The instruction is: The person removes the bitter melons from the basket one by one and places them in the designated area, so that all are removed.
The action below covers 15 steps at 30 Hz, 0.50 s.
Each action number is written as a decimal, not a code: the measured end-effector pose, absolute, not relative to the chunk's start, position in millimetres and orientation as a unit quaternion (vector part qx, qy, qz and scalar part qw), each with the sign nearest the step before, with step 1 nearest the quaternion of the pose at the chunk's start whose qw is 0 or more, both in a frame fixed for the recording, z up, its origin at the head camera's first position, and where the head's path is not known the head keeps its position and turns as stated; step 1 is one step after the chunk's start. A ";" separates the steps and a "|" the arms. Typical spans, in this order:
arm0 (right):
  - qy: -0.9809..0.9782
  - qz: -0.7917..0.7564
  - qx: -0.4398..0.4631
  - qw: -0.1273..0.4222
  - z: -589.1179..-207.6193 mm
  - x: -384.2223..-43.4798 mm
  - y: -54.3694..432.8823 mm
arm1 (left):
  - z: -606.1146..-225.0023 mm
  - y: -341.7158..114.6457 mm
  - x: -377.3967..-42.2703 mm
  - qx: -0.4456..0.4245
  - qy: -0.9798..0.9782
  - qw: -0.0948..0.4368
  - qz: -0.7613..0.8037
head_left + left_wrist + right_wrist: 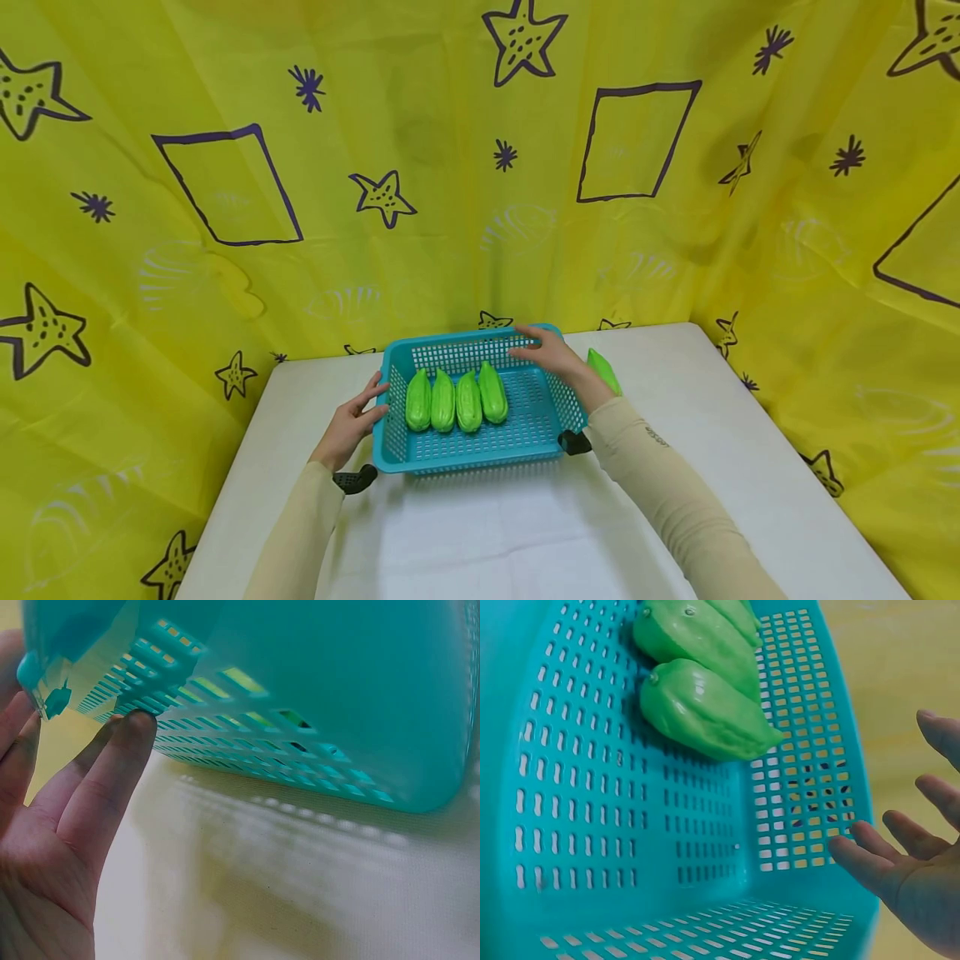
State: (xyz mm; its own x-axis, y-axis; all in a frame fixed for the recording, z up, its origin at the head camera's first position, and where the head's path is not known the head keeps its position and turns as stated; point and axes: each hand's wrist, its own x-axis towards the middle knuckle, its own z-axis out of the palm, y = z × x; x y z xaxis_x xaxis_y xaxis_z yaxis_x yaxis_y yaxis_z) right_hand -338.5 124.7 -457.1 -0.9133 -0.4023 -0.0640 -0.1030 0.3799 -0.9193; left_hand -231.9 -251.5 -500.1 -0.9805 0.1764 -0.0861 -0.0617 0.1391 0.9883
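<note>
A turquoise slotted plastic basket stands on the white table. Several glossy green, ridged gourds lie side by side in its left half. At the basket's left side is my left hand, its extended fingers against the outer wall. Over the back right corner reaches my right hand, fingers spread and holding nothing. In the right wrist view, that hand appears beside the back wall. Another green gourd lies outside, right of the basket, partly hidden behind my right forearm.
The white table extends around the basket. A yellow curtain with dark star drawings hangs close behind and along both sides. Black wrist straps or mounts show below both hands near the basket's edges.
</note>
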 end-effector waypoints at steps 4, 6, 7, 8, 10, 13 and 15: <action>0.820 -0.527 -0.150 0.166 -461.2 -340.5 120.9 | -499.5 -250.8 -231.6 0.037 0.750 0.090 0.654; 0.819 -0.524 -0.149 0.181 -462.9 -341.6 119.0 | -499.0 -250.6 -231.5 0.036 0.750 0.090 0.654; 0.819 -0.522 -0.148 0.188 -463.8 -341.9 118.1 | -498.8 -250.6 -231.4 0.036 0.750 0.090 0.654; 0.818 -0.522 -0.145 0.193 -465.0 -342.4 117.1 | -498.7 -250.5 -231.4 0.035 0.750 0.090 0.654; 0.819 -0.521 -0.139 0.197 -466.9 -343.2 115.6 | -498.4 -250.5 -231.2 0.036 0.749 0.091 0.656; 0.820 -0.521 -0.131 0.199 -470.1 -344.9 114.1 | -498.1 -250.4 -230.9 0.038 0.747 0.093 0.657; 0.819 -0.522 -0.129 0.200 -471.5 -346.0 113.8 | -497.9 -250.3 -230.6 0.040 0.747 0.093 0.657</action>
